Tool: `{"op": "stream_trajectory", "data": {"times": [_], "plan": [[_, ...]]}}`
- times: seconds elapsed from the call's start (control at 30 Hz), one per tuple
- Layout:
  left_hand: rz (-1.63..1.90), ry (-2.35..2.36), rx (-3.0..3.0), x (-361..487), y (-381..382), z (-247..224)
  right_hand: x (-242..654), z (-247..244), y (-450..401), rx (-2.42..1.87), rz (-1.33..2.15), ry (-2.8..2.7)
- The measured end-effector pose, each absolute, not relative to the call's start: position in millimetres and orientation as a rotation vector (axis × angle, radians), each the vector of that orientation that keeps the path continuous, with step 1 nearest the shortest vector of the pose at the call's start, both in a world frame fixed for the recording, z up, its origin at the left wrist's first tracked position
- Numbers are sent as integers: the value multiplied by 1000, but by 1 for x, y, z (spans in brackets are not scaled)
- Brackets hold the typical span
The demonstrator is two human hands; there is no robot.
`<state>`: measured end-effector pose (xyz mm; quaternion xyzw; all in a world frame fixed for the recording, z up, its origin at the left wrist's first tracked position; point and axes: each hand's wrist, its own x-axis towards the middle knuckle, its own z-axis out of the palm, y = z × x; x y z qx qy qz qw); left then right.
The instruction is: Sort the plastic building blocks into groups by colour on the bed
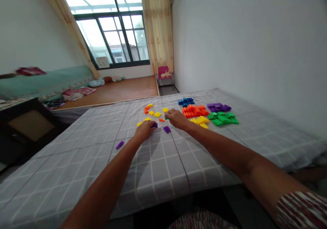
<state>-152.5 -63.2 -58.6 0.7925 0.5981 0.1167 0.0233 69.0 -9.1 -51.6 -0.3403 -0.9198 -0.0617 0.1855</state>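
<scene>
My left hand (145, 131) is closed on a small purple plastic piece (154, 125), which pokes out past the fingertips. Beside it lie yellow pieces (147, 119). My right hand (176, 118) is low over the cloth, fingers bent down and together. A bit of a green piece (166, 118) shows under its fingertips; whether they grip it is hidden. Between the hands are an orange piece (161, 120) and some purple pieces (167, 129). A single purple piece (119, 145) lies left of my left forearm. Farther back are loose yellow pieces (157, 114) and orange ones (146, 110).
Right of my right hand, pieces lie in colour groups: blue (186, 102), orange (195, 111), purple (218, 107), green (223, 118) and yellow (200, 121). A grey checked cloth (84, 154) covers the surface. Behind stand a pink chair (163, 71) and a low wooden platform (122, 90).
</scene>
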Motion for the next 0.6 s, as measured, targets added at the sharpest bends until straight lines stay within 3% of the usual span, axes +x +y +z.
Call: {"op": "stream_trajectory", "data": {"times": [0.2, 0.37, 0.6], "plan": [[440, 1775, 2434, -158, -63, -58, 236, -39, -3, -1312, 44, -2048], [401, 1702, 2456, -153, -61, -69, 376, -62, -11, -1796, 40, -1712], [256, 1682, 2522, -139, -41, -69, 398, -94, -18, -1777, 61, -1893]]}}
